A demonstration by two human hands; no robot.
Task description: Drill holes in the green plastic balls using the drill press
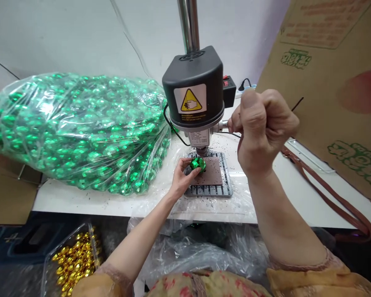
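the faceted green ball [198,164], with no clear long axis, sits close under the chuck [202,150] toward the base plate [227,179]'s back left corner, pinched by the nearer left hand [181,176], the right hand [263,130] closed on the lever [224,125].

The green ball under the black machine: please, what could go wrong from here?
The left hand holds the ball close below the machine, and the right hand is on its handle: a downward stroke might hurt the fingers. The round, shiny ball could also slip or roll on the flat brown board.
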